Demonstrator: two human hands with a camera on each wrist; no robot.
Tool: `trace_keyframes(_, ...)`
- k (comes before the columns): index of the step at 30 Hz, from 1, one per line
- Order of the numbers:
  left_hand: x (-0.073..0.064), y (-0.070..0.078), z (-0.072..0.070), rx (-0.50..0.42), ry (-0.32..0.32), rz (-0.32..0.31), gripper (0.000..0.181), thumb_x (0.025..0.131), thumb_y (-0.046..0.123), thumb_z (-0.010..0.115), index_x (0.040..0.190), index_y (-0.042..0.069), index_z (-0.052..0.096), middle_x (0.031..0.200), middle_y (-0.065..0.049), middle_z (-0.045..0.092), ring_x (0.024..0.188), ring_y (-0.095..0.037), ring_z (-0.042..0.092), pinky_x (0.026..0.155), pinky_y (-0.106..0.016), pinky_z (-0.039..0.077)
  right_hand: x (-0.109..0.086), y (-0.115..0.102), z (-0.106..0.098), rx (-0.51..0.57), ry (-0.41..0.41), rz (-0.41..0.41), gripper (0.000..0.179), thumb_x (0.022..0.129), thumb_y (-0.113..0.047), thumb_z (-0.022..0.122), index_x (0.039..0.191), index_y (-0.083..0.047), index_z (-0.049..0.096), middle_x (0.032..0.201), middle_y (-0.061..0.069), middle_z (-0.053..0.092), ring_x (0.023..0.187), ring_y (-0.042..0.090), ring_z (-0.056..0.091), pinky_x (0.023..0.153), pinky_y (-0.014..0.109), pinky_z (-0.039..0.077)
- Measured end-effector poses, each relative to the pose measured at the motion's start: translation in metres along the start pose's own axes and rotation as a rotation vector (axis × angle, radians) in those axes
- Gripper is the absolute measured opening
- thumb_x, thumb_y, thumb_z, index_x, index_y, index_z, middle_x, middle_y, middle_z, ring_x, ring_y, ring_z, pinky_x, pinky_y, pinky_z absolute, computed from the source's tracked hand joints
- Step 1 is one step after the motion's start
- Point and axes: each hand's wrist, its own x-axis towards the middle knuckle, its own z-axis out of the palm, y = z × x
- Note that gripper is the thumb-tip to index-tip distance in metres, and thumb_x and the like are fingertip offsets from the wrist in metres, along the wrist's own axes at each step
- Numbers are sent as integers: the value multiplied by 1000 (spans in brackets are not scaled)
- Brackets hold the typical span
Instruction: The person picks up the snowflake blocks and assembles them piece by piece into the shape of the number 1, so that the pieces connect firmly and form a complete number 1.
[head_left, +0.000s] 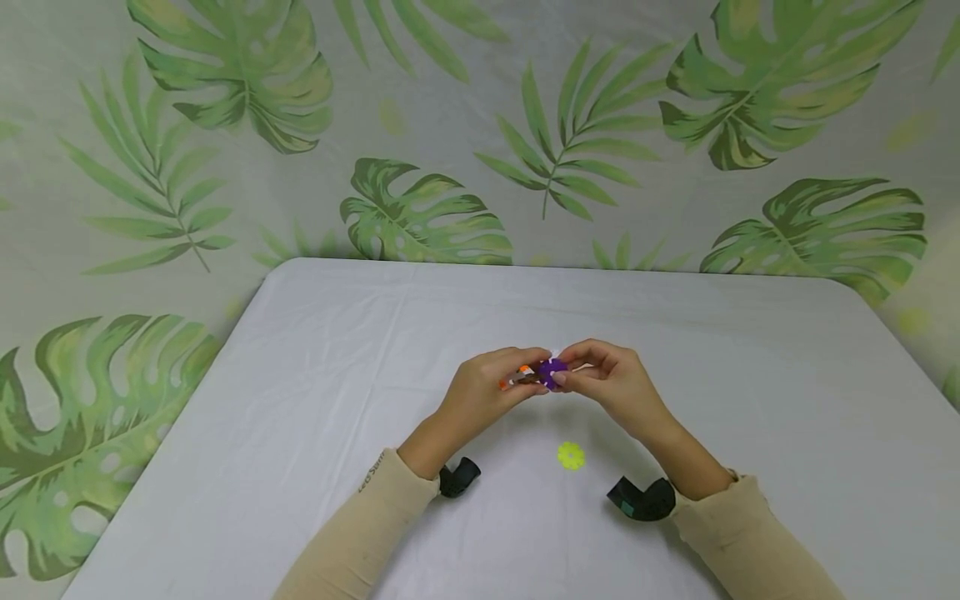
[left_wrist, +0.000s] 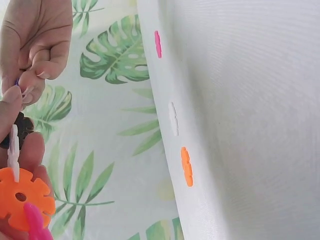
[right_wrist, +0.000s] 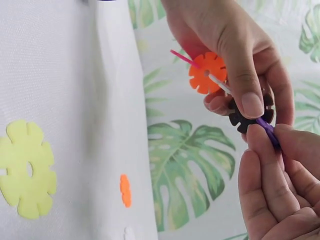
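My left hand point(head_left: 491, 385) holds a short chain of notched plastic snowflake discs. In it are a pink disc point(left_wrist: 36, 222), an orange disc point(left_wrist: 35, 189), a white disc point(left_wrist: 14, 155) and a black disc point(right_wrist: 241, 120), which my left thumb covers in part. At the chain's end, a purple disc point(head_left: 552, 374) sits against the black one, pinched between thumb and fingers of my right hand point(head_left: 615, 383). How far its slot has entered is hidden by the fingertips. Both hands are raised above the table, close together.
A yellow notched disc point(head_left: 571, 456) lies on the white-covered table point(head_left: 337, 333), below and between the hands. The wrist views also show a loose pink disc point(left_wrist: 158, 44), a white disc point(left_wrist: 173, 119) and an orange disc point(left_wrist: 186, 166) on the cloth. Leaf-patterned fabric point(head_left: 427, 108) hangs behind.
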Motion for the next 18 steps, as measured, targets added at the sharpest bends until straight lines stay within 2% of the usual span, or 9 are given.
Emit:
trace_keyframes(10,0,0,-1,-14,-10,-15,33,73,15,74,104,6,66,92,0,66,77,-4,57,68,-10,44,0,0,1,-33,-25,-30,20,81,2,64,98,10,57,91,19,62,79,20,65,73,31,51)
trace_keyframes(14,0,-1,-2,-4,-8,-26,33,74,16,74,104,6,65,92,-1,66,78,-5,58,69,-11,44,0,-1,-2,-72,-35,-66,25,81,2,63,104,10,56,97,19,60,84,19,63,75,28,50)
trace_keyframes(18,0,-2,-2,6,-9,-36,33,74,16,74,104,6,65,93,-1,66,78,-6,58,70,-11,44,1,-4,-6,-111,-30,-91,32,82,1,63,111,9,53,105,20,58,93,23,60,78,28,49)
